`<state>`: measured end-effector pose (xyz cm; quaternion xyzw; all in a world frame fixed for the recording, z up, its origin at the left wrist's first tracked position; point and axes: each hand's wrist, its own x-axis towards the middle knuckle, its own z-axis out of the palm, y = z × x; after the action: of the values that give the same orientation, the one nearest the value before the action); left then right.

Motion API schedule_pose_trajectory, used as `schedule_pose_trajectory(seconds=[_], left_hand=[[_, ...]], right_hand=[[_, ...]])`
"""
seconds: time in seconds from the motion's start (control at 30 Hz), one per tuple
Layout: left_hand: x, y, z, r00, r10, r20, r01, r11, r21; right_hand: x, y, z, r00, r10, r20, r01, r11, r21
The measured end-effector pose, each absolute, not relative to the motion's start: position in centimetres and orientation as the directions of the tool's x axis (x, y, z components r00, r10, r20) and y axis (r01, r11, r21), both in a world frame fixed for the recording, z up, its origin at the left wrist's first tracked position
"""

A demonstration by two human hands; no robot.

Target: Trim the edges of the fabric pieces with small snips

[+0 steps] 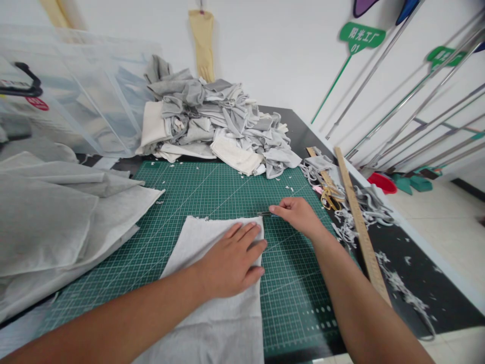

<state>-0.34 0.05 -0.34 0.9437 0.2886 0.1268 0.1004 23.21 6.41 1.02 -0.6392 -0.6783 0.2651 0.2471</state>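
Observation:
A light grey piece of cloth (pixel 227 318) lies flat on the green cutting mat (pixel 288 293), its frayed far edge toward the wall. My left hand (pixel 234 260) rests on it with the fingers spread, pressing near the right edge. Just beyond the cloth's far right corner, my right hand (pixel 293 215) is closed around small thread snips (pixel 264 214). Their metal tips point left and reach that corner. Most of the snips is hidden in my fingers.
Grey cloths (pixel 49 212) are stacked at left, before a clear plastic bin (pixel 94 96). A crumpled cloth heap (pixel 212 111) stands at the back. On the right lie a wooden ruler (pixel 359 217), gold-handled scissors (pixel 330 199) and fabric scraps (pixel 352 227).

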Motion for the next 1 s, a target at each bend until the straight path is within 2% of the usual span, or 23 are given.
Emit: schedule_pose_trajectory(seconds=[0.2, 0.77, 1.0], left_hand=[[0.16, 0.24, -0.12, 0.793, 0.583, 0.178, 0.537, -0.806, 0.248], [0.15, 0.33, -0.20, 0.797, 0.573, 0.190, 0.528, -0.815, 0.240], [0.14, 0.43, -0.22, 0.804, 0.567, 0.180, 0.520, -0.817, 0.249]], right_hand=[[22.92, 6.37, 0.81, -0.100, 0.993, -0.063, 0.728, 0.030, -0.685], [22.47, 6.36, 0.49, -0.098, 0.995, -0.021, 0.795, 0.065, -0.603], [22.44, 6.34, 0.47, -0.115, 0.993, -0.025, 0.788, 0.076, -0.610]])
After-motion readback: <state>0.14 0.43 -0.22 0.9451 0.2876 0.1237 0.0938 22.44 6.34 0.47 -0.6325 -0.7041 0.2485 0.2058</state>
